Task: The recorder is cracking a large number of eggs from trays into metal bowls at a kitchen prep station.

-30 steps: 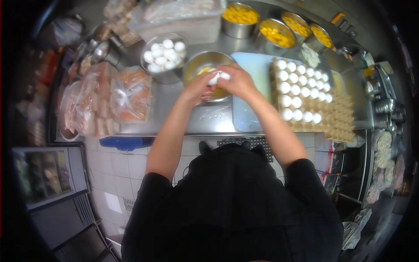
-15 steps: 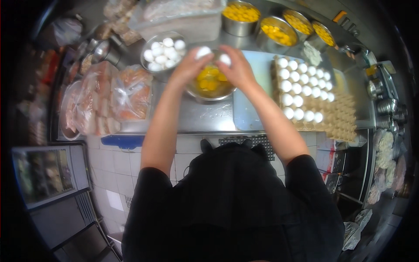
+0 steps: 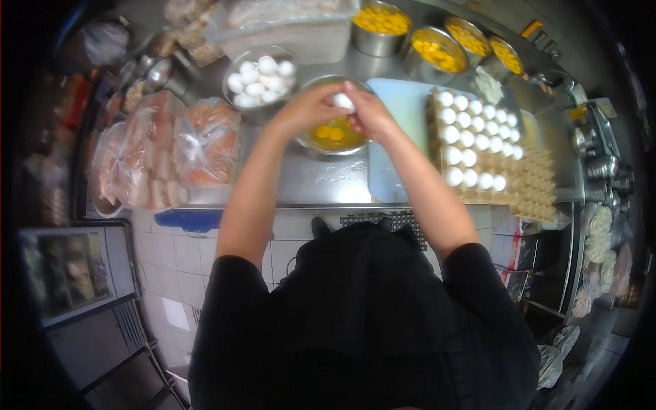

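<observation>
Over a steel bowl (image 3: 333, 151) of raw egg my two hands meet. Several yellow yolks (image 3: 330, 133) show in its lower half. Between my fingers is a white egg (image 3: 343, 103); I cannot tell whether its shell is whole or cracked. My left hand (image 3: 309, 111) closes on it from the left, fingers reaching over its far side. My right hand (image 3: 374, 115) grips it from the right, thumb side up. A second steel bowl (image 3: 292, 87), heaped with white eggs or eggshells (image 3: 256, 82), stands just left. Cardboard egg trays (image 3: 536, 179) with rows of white eggs (image 3: 471, 137) lie to the right.
A pale blue cutting board (image 3: 394, 164) lies between bowl and trays. Bagged raw meat (image 3: 152, 154) sits at the left. Behind are a large plastic tub (image 3: 287, 37) and steel pots (image 3: 379, 42) of yellow pieces. A crumpled white cloth (image 3: 488, 85) rests beyond the trays.
My hands have come together over the bowl. Before, each held a white egg or shell piece apart; now one white egg shows between them. More of the bowl's far rim is visible.
</observation>
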A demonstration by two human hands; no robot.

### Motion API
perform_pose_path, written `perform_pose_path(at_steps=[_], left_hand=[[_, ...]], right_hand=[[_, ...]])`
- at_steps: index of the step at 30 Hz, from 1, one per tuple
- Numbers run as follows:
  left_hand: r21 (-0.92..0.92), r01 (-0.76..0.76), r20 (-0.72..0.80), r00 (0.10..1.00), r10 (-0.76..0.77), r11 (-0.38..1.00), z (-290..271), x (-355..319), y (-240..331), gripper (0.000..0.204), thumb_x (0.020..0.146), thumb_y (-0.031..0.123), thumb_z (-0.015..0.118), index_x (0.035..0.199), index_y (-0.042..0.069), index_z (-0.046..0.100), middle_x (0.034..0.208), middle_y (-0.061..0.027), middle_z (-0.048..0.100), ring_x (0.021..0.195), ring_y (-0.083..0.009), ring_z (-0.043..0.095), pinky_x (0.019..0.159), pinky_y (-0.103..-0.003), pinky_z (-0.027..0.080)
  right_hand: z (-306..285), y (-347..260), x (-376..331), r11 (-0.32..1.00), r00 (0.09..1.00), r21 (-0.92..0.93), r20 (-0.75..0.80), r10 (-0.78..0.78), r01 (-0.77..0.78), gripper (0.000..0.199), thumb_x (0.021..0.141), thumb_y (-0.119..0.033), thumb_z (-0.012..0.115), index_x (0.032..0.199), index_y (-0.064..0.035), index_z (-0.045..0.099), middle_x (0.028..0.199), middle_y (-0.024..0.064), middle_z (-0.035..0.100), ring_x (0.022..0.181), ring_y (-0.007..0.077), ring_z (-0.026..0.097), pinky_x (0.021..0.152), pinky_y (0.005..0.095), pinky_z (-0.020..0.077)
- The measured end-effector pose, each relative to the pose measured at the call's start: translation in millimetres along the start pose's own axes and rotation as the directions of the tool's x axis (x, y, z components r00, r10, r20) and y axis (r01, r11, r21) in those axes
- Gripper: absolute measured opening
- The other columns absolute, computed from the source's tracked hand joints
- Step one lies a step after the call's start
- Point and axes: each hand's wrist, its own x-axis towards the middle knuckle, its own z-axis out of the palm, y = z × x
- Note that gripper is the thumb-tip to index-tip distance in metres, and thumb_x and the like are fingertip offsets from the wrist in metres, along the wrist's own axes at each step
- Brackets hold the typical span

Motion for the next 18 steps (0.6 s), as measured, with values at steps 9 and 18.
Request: perform_pose_path(at_steps=[9,18], left_hand=[[-0.115,-0.227,-0.178,0.962,0.205,0.967,12.8,14.1,-40.4,0.045,0.085,0.000,0.060,0.130,0.008,0.058,0.086,0.0061,0.054,0.073,-0.0035,0.047,0.066,-0.019,0.042],[0.069,-0.311,-0.299,0.900,0.317,0.948,0.3,8.2,-26.9,0.051,0.083,0.002,0.066,0.133,0.009,0.054,0.097,0.0023,0.060,0.079,-0.0057,0.051,0.072,-0.021,0.046]], right_hand=[[-3.3,-5.4,13.3,0.482,0.873,-0.799,0.106,-0.477,0.360,0.055,0.095,-0.052,0.051,0.105,0.0010,0.064,0.097,0.0213,0.068,0.095,0.0401,0.064,0.082,0.0472,0.0493],[19.6,-39.4,10.4,0.213,0.810,-0.922,0.153,-0.567,0.323,0.058,0.093,-0.055,0.052,0.108,0.0001,0.060,0.104,0.0212,0.067,0.097,0.0397,0.063,0.085,0.0457,0.0500]])
